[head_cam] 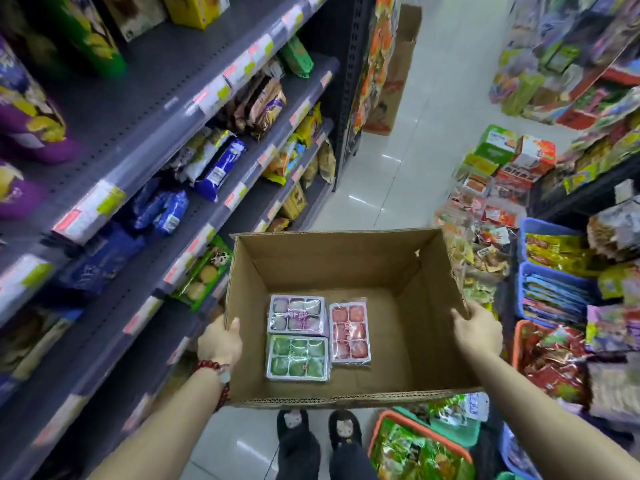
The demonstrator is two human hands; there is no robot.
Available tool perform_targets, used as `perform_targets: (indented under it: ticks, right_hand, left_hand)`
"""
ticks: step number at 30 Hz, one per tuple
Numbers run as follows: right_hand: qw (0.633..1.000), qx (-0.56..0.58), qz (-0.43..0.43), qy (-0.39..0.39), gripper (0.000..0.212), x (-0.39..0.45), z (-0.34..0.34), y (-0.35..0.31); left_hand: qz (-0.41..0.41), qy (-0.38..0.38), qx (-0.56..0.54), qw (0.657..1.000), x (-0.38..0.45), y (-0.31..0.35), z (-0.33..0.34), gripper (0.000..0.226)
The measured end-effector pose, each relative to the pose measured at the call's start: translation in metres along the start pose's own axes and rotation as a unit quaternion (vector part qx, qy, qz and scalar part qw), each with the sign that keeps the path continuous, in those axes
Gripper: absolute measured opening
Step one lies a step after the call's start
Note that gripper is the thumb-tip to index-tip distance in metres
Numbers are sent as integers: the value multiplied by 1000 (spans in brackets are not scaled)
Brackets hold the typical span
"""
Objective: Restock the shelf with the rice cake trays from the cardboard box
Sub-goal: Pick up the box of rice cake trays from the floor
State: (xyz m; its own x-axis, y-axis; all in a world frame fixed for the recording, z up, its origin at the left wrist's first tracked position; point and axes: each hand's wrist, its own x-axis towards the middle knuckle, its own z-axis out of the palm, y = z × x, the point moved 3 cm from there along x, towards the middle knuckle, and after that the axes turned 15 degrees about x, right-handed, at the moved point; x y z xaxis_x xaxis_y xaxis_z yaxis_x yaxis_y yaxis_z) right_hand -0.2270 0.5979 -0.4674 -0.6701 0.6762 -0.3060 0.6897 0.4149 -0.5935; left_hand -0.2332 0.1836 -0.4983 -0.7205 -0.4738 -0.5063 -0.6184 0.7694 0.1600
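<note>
In the head view, the cardboard box fills the lower centre. The left hand and right hand each grasp a side wall. Three rice cake trays lie inside; none is yet taken out toward the shelf at left.

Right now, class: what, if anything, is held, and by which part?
The cardboard box: left hand grips its left wall's rim, right hand its right wall's rim.
</note>
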Motion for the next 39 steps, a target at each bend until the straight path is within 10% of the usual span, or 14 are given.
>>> perform_targets:
  ticks: [20, 39]
  right_hand:
    - [989, -62, -96, -93, 23, 41, 200, 86]
    - [998, -41, -39, -31, 31, 136, 225, 145]
  left_hand:
    - [-159, -1, -58, 986, 50, -102, 181, 43]
    - [-79, -11, -4, 997, 137, 2, 239, 43]
